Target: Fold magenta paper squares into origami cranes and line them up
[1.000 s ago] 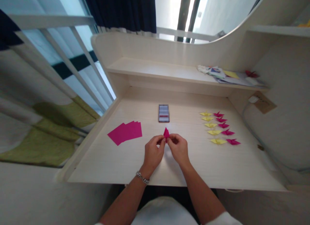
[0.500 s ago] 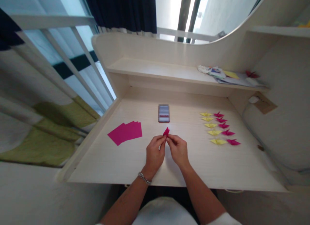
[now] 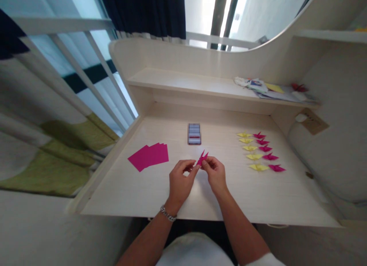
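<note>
Between the thumb and fingers of my right hand (image 3: 216,174) is a small pink folded paper piece (image 3: 202,158), with two narrow points sticking up and away from me. My left hand (image 3: 181,181) is just left of it, thumb and forefinger spread apart. Its thumb tip reaches the paper's lower edge; whether it presses on it I cannot tell. Part of the paper is hidden behind my fingers. Flat pink paper sheets (image 3: 150,157) lie fanned out on the left. To the right stand a column of yellow folded paper cranes (image 3: 254,157) and a column of pink folded paper cranes (image 3: 270,156).
A phone (image 3: 194,134) with a blurred screen lies on the white desk (image 3: 129,193), beyond my hands. Papers (image 3: 259,85) rest on the raised shelf (image 3: 183,80) at the back. A cable (image 3: 304,157) runs along the right wall, and a white railing (image 3: 106,67) stands on the left.
The left hand's fingers have parted and drawn left from the folded paper. My right hand has shifted slightly right with it, and its two points now show spread apart.
</note>
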The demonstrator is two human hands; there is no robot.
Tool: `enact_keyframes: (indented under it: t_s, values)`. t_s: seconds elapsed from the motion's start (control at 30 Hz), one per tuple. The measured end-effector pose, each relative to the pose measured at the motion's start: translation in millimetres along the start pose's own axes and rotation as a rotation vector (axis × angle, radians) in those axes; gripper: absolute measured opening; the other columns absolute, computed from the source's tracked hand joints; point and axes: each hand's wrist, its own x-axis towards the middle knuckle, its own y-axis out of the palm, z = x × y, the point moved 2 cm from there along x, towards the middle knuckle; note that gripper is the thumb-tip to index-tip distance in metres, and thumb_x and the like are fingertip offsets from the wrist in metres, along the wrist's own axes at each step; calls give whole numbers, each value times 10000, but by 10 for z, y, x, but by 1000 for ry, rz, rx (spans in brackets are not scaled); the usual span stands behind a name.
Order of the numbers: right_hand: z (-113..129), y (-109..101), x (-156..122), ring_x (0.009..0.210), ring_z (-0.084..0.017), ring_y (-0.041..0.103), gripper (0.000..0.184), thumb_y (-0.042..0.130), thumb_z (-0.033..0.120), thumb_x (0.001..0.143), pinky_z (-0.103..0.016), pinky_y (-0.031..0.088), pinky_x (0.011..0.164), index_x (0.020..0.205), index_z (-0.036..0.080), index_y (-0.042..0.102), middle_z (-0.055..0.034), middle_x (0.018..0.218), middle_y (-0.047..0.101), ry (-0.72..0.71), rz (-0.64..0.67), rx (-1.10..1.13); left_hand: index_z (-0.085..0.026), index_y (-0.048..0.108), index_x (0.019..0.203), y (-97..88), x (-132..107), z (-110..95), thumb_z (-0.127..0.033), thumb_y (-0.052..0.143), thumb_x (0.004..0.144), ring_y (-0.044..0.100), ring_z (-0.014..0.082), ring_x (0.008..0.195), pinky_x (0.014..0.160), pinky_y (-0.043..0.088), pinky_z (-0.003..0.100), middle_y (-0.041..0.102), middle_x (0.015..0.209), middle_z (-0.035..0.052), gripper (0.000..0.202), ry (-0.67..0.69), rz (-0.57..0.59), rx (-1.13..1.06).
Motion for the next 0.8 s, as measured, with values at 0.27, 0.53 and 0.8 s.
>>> enact_keyframes:
  t_s: [0.27, 0.53, 0.8]
  values:
    - [40, 44, -68, 627, -137, 575, 186, 675, 334, 746, -273, 495, 586, 837, 173, 653, -27, 752, 667, -50, -11, -26, -207, 705, 909, -5, 28, -68, -261, 618, 823, 638, 168, 837, 761, 538, 316, 682, 913, 51, 133, 106, -7, 81]
    - [66, 68, -95, 606, -138, 562, 197, 665, 346, 754, -277, 487, 568, 854, 176, 658, -31, 754, 670, -79, -22, -45, -237, 719, 927, -6, -4, -62, -251, 622, 817, 655, 196, 918, 867, 530, 378, 707, 982, 47, 148, 132, -46, 67]
    - [37, 57, -89, 641, -150, 578, 208, 658, 357, 757, -281, 495, 577, 863, 178, 657, -35, 768, 673, -91, -36, -80, -232, 706, 961, 3, 9, -42, -242, 597, 838, 644, 194, 929, 844, 534, 365, 701, 987, 56, 165, 124, -4, 82]
